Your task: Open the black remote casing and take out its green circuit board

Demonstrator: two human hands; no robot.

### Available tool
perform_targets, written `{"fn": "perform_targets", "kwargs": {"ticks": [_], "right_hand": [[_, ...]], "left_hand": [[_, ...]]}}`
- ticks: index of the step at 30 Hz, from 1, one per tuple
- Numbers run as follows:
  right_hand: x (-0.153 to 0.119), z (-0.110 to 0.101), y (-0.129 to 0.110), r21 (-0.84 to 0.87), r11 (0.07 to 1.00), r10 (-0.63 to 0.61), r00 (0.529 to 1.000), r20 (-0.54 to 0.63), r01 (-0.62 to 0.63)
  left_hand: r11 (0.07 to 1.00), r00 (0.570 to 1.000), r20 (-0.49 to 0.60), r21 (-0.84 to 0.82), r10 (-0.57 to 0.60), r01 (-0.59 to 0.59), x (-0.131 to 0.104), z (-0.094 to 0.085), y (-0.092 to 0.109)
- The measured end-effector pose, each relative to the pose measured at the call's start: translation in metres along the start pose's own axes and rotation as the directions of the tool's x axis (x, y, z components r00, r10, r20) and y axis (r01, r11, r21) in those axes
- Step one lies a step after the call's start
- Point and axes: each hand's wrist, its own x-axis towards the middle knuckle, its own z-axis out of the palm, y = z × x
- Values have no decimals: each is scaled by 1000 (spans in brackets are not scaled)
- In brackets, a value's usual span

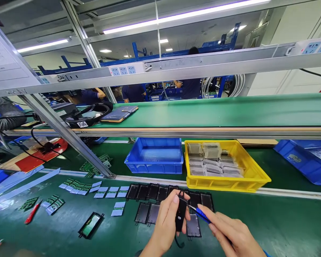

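My left hand (166, 225) holds a small black rectangular part (181, 213) upright above the green bench. My right hand (228, 232) grips a blue-handled tool (202, 214) whose tip touches the side of that part. Beneath and behind the hands lie several flat black parts (152, 192) in two rows on the mat.
A yellow tray (254, 171) with bagged pieces and a blue bin (155, 166) stand behind the rows. White labels (109, 192), green circuit boards (53, 203), a framed black part (90, 225) and a red pen (32, 213) lie left. Another blue bin (302, 160) sits right. People work beyond the conveyor.
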Motion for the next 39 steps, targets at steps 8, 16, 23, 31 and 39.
{"fn": "perform_targets", "kwargs": {"ticks": [8, 16, 23, 31, 39], "right_hand": [[-1, -7, -8, -333, 931, -150, 988, 34, 153], [-6, -6, -9, -457, 869, -189, 981, 50, 191], [-28, 17, 24, -18, 977, 184, 892, -413, -210], [-90, 61, 185, 392, 418, 847, 195, -494, -820], [-117, 75, 217, 370, 286, 892, 105, -439, -884]], "left_hand": [[999, 999, 48, 43, -4, 2, 5, 2, 3], [1000, 996, 92, -25, -15, 17, 11, 3, -1], [990, 998, 52, -132, -37, 44, 17, 1, -9], [980, 997, -13, -188, -75, 71, 16, 7, -3], [973, 994, -3, -207, -106, 103, 23, 18, -2]]}}
